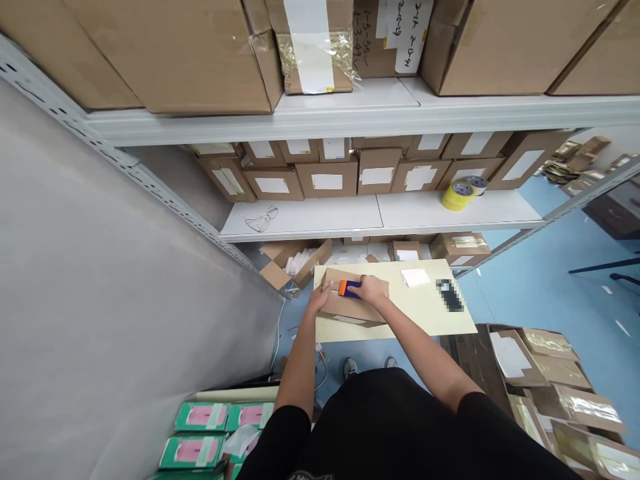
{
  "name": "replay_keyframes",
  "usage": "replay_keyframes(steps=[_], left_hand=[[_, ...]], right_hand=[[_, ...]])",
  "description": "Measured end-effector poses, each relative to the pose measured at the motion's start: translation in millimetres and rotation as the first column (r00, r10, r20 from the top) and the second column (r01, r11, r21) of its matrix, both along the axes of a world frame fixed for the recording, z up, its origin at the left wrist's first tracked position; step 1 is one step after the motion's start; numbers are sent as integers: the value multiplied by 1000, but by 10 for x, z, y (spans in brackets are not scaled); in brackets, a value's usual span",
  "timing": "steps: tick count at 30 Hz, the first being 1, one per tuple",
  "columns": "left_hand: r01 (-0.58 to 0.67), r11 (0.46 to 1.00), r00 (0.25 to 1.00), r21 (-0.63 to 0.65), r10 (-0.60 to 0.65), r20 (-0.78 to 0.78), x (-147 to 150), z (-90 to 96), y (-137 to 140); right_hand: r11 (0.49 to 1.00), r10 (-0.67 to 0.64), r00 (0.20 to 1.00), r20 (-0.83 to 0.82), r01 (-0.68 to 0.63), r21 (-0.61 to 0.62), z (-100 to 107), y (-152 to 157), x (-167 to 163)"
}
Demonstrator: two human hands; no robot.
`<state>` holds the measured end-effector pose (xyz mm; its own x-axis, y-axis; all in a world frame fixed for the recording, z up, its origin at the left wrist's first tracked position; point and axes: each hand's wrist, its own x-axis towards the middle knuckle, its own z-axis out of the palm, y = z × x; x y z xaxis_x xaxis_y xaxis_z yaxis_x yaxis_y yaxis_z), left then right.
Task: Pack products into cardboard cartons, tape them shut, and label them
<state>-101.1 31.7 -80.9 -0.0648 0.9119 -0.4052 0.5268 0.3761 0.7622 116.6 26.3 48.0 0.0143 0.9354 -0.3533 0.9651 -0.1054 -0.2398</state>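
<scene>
A closed cardboard box (345, 305) lies on the pale yellow tabletop (430, 317) in front of me. My left hand (320, 296) grips the box at its left end, with the fingers bent over the edge. On top of the box, my right hand (371, 289) is closed around a flat dark blue tool with an orange end (349, 289). The orange end points left, toward my left hand, and sits close to the top of the box. My right palm covers part of the tool, so its exact kind cannot be made out.
White paper (415, 277) and a pixelated dark item (450, 295) lie at the table's right. Behind stands a shelf (310, 217) with labelled boxes, glasses (261, 219) and yellow tape (458, 196). An open carton (295, 261) is at left; packed boxes (565, 373) are right, green boxes (193, 450) lower left.
</scene>
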Motion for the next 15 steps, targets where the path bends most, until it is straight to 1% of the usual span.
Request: replay_keyframes(steps=[3,6,8,10,15], left_hand=[[9,999,999,-34,-10,-49,179,-145,-72],[19,999,998,-44,-21,-53,467,-306,-173],[41,998,998,-52,-44,-54,685,-384,-213],[69,996,996,-59,-72,-56,906,-429,-217],[148,986,985,-82,-154,-78,1422,-442,-185]], right_hand=[[999,44,998,35,-44,-18,-137,3,-41],[998,53,995,82,-50,-40,-278,-54,117],[998,29,994,105,-23,-57,-322,-104,314],[998,-6,993,118,14,-67,-319,-156,547],[994,-42,986,162,58,-92,-251,-345,1221]])
